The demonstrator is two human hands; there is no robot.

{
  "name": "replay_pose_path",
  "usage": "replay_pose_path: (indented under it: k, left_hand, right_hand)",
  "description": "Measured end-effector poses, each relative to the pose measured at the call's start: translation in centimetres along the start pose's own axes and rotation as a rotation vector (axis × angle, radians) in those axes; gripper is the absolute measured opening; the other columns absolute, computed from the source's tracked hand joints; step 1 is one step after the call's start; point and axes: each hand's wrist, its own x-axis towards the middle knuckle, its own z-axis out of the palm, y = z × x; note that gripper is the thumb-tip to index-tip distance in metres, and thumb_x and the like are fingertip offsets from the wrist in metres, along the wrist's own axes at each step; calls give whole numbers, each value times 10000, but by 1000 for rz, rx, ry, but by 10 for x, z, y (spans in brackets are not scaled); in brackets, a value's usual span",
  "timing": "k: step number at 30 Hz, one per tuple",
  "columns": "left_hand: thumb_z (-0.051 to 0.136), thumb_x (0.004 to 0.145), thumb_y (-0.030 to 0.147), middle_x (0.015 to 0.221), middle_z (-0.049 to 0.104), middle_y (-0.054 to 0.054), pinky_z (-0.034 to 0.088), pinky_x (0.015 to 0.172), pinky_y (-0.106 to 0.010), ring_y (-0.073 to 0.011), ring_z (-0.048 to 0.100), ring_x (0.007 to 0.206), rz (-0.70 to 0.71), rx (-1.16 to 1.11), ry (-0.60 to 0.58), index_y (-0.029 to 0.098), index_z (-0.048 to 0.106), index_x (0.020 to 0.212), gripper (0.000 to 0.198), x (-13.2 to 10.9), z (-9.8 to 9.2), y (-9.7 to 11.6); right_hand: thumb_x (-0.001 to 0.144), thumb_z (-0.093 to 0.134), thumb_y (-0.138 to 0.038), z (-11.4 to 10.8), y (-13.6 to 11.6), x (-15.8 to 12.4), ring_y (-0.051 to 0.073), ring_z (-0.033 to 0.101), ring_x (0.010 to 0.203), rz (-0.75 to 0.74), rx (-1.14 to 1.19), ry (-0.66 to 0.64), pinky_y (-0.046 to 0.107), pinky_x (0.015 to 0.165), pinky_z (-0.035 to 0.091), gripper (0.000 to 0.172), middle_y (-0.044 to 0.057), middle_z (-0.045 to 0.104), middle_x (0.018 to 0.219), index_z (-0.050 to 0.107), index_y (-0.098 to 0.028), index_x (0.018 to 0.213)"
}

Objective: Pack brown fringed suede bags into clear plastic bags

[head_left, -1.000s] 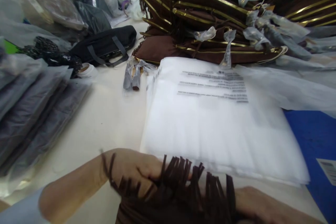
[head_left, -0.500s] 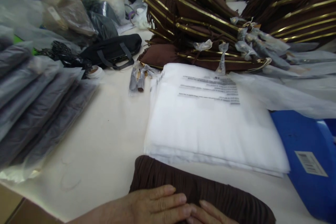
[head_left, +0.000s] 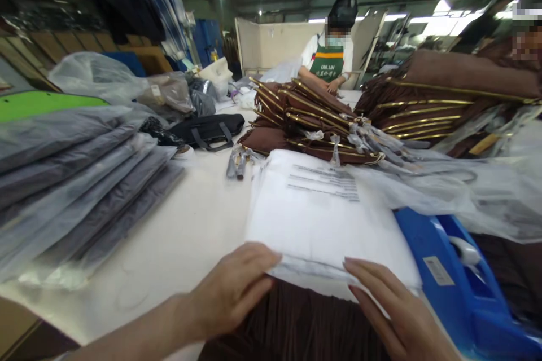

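Note:
My left hand is at the near left edge of a stack of white printed plastic bags, its fingertips at the edge and the thumb a little apart below. Across from it, my right hand reaches over the near right part of the same edge, fingers and thumb apart. Whether either hand pinches the top bag cannot be made out. Between my forearms lies a dark brown fringed or pleated fabric piece, partly hidden by the hands.
Wrapped dark packages lie at left. Brown fringed bags with gold zips are piled behind the white stack, and more brown bags at right. A blue plastic bin stands right. A person in a green apron is across the table.
My hands have lifted off the brown fabric piece and moved apart, forward to the white bags' near edge. The view has tilted upward, bringing the co-worker and ceiling into sight.

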Motion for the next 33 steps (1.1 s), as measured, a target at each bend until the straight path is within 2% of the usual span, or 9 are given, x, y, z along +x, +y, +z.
replay_pose_path:
  k: [1,5,10,13,19,24,26,30,33]
  left_hand:
    - [465,863,169,1101,605,-80,460,929,-344,-182,538,1051,-74,33,53,199,473,1211,349,12,4,-14]
    - [653,744,200,1097,560,-109,405,940,-363,-227,482,1061,-282,173,-177,127,551,1078,356,55,24,-64]
    - [713,699,284,923,565,-30,425,800,-285,-185,512,908,-337,178,-247,181,599,867,228,73,33,-84]
    - [659,747,243,827,567,-1,413,752,-244,-156,523,859,-360,177,-267,186,595,761,87,76,34,-84]
    - [560,803,192,851,596,-26,407,771,-294,-178,532,875,-399,246,-268,159,588,737,79,85,38,-84]
    - [516,836,214,883,600,-73,420,754,-330,-212,548,876,-408,291,-272,132,594,804,118,90,33,-71]
    - [531,843,330,983,589,-81,410,807,-346,-223,526,951,-360,288,-251,143,576,955,222,88,36,-57]
    - [698,618,583,1102,545,-63,387,870,-370,-243,486,1016,-161,324,-240,191,475,1139,689,89,53,-32]
    - [647,752,434,1046,560,-80,403,813,-373,-247,506,966,-118,410,-227,167,498,1048,425,96,65,-25]
  right_hand:
    - [860,483,-283,6,11,11,192,565,1045,85,-15,19,318,874,496,351,100,592,1135,509,-214,1203]
    - [784,566,-299,37,44,48,238,534,1024,328,38,-203,413,895,434,313,101,575,1113,571,-194,1079]
    - [692,655,-267,51,58,69,182,550,802,409,72,-338,300,714,429,148,21,596,822,607,-207,819]
    - [737,599,-244,50,58,73,162,534,759,444,75,-373,274,682,395,43,8,577,751,596,-204,724]
    - [805,529,-213,50,55,81,165,492,819,490,60,-397,332,782,361,97,16,542,789,538,-172,717]
    - [839,534,-307,42,66,94,98,466,598,580,263,-530,273,626,397,230,-55,471,632,498,-164,663]
    - [853,514,-341,38,68,97,88,447,556,602,364,-549,257,588,386,259,-65,448,604,494,-164,665]
    - [850,508,-366,33,72,99,88,419,541,621,513,-550,258,589,364,274,-71,414,584,484,-171,660]
    - [839,514,-373,32,73,99,90,395,532,645,576,-546,262,592,343,275,-75,393,575,472,-177,651]
